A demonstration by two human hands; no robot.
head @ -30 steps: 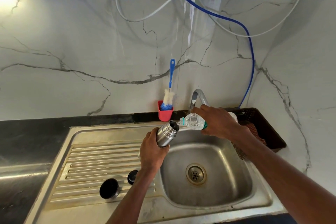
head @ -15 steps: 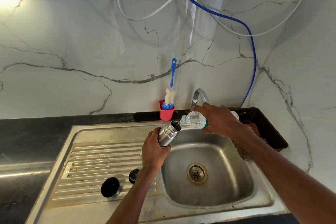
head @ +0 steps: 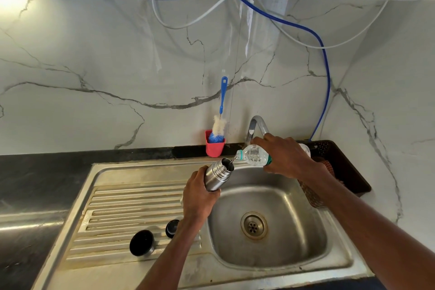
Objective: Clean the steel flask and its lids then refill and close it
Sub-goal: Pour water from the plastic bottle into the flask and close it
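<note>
While your left hand (head: 197,198) grips the tilted flask (head: 217,174) over the sink (head: 339,238), your right hand (head: 286,156), at its 2 o'clock, grips the bottle (head: 254,155), mouths nearly touching. Both lids (head: 142,242) lie at 7 o'clock.

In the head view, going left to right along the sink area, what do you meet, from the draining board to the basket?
Large black lid → small black lid → left hand holding the steel flask → plastic bottle in the right hand → dark basket.
</note>
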